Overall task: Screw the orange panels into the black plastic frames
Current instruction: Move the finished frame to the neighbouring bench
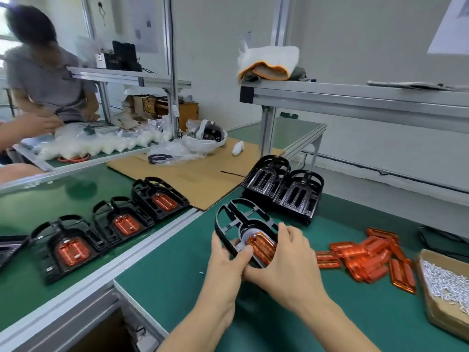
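Green matting covers the bench [177, 288], and just above it, near centre, a black frame [234, 224] with an orange panel [261, 246] seated in it is gripped from both sides: left hand [225, 260] curled round the near-left edge, thumb on the panel's rim, right hand [291, 252] wrapped over the right edge. Right of that lies a heap of loose orange panels [368, 257] beside a cardboard box of white screws [446, 283]; two bare frames [281, 186] stand behind, and three finished frames [114, 222] line the left bench.
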